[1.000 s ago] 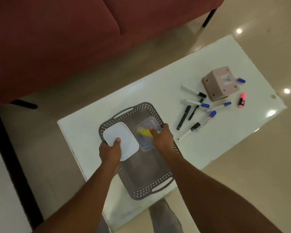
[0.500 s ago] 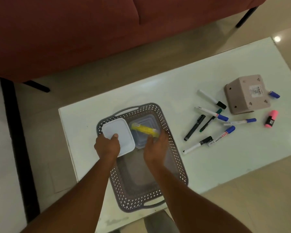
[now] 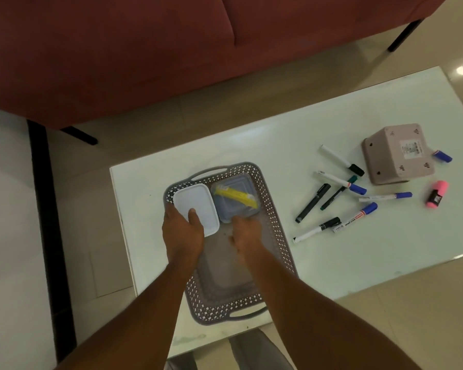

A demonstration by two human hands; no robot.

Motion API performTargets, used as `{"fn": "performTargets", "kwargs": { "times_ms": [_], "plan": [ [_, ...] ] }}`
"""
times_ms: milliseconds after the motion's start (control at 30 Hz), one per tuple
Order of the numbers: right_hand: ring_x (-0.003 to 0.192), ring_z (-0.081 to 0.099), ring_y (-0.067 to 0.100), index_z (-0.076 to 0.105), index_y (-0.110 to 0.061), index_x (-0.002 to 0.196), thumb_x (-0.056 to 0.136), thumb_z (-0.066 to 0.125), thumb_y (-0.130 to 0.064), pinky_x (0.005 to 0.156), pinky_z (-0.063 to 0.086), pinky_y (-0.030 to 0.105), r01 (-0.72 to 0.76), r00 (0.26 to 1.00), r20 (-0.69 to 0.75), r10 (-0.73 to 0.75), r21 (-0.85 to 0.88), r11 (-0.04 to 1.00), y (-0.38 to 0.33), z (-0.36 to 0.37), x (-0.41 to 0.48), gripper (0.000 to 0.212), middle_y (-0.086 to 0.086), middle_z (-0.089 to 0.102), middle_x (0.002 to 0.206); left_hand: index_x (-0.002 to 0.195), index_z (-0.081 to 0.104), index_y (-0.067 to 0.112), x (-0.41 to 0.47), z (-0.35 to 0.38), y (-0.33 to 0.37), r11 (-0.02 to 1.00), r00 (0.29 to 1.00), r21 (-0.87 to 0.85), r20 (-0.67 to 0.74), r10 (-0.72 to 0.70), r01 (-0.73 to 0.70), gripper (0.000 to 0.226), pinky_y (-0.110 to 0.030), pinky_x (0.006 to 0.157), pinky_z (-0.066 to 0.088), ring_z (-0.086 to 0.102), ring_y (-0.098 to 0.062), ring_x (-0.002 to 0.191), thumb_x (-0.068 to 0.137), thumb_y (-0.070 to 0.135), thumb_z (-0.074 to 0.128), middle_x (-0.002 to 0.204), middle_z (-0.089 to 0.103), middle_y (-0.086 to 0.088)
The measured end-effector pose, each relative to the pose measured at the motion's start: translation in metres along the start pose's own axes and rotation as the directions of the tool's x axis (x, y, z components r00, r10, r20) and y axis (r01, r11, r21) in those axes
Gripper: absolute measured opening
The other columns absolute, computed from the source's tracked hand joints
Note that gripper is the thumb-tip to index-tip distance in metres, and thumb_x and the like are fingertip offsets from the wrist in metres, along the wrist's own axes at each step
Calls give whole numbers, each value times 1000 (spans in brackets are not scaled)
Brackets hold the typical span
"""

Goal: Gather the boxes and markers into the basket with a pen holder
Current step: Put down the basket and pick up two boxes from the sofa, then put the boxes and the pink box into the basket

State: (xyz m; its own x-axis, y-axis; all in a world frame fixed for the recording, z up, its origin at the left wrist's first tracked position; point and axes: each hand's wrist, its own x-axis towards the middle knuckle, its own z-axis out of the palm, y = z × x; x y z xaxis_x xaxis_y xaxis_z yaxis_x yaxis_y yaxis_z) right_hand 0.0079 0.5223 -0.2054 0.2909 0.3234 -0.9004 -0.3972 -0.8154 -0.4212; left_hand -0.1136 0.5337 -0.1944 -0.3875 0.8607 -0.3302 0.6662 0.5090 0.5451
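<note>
Our left hand (image 3: 182, 231) gripped the white box (image 3: 195, 202) at its near corner, thumb curled on the lid and fingers down its left edge. Our right hand (image 3: 245, 233) lay just beside it over the basket (image 3: 274, 209), fingers loosely bent and holding nothing. Its blurred fingertips reached the near edge of the clear box (image 3: 231, 209), though we could not tell whether they touched it.

Both boxes sat side by side in the far end of the grey basket, the white one on the left. A yellow item (image 3: 237, 197) showed through the clear box's lid. The basket stood at the left end of the white table (image 3: 251, 145).

To the right, well apart from the basket, seven markers (image 3: 341, 160) lay scattered on the table. Beyond them the pen holder (image 3: 397, 153) rested bottom up, with a blue-capped marker (image 3: 443, 156) just beside its right side and a pink highlighter (image 3: 436, 194) nearer us. A red sofa (image 3: 118, 49) stood behind the table.
</note>
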Motion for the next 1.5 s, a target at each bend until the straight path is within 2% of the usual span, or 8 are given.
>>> {"fn": "performTargets", "kwargs": {
  "times_ms": [100,200,300,467,667,1067,1267,1500],
  "plan": [
    [84,54,23,45,-22,69,89,54,-19,90,54,43,34,993,118,-2,-270,962,19,-12,-8,22,-1,49,73,144,34,5,-27,-8,-7,994,996,75,43,81,-84,55,-44,108,39,46,-35,130,96,23,51,143,47,-18],
    [83,55,22,58,-16,83,76,58,-24,78,49,36,189,981,125,-150,-419,888,41,-34,-27,11,3,56,80,137,41,1,-67,-20,-10,962,972,165,128,197,-217,46,-44,103,41,47,-36,124,94,18,48,135,51,-20],
    [102,62,26,60,-5,120,86,55,-16,84,47,29,350,937,193,-292,-544,763,52,-68,-56,36,11,66,108,126,47,0,-109,-27,-13,873,899,259,264,349,-414,43,-45,94,49,54,-37,109,87,18,44,123,52,-20],
    [105,63,29,59,-3,122,93,49,-14,83,46,28,448,884,189,-429,-605,658,68,-144,-102,32,14,68,114,133,45,0,-183,-35,-2,804,827,267,370,423,-531,46,-42,99,45,52,-32,117,90,14,56,131,52,-18],
    [116,59,26,56,-4,127,92,51,-14,93,44,29,444,866,74,-494,-567,694,98,-257,-154,36,14,62,128,126,51,-1,-267,-35,19,680,731,296,420,538,-671,44,-45,94,48,56,-36,108,84,9,58,123,57,-21],
    [128,46,28,46,-9,136,95,49,-21,105,41,38,437,743,9,-669,-763,476,90,-516,-252,43,12,52,136,118,55,2,-466,5,140,348,436,265,483,759,-899,41,-44,75,51,59,-31,87,78,7,59,100,63,-13],
    [127,43,27,44,-11,137,96,47,-23,102,41,37,376,725,-74,-685,-790,483,40,-667,-213,43,10,49,135,117,55,1,-520,107,254,316,395,238,487,779,-918,38,-45,78,50,58,-32,89,80,6,56,102,63,-14],
    [127,44,26,46,-11,135,95,47,-19,99,45,39,285,810,-21,-586,-859,425,-8,-830,-152,41,9,49,136,114,58,2,-602,242,339,342,405,220,560,723,-914,43,-45,74,55,62,-35,87,72,11,55,100,66,-14]
  ]
}}
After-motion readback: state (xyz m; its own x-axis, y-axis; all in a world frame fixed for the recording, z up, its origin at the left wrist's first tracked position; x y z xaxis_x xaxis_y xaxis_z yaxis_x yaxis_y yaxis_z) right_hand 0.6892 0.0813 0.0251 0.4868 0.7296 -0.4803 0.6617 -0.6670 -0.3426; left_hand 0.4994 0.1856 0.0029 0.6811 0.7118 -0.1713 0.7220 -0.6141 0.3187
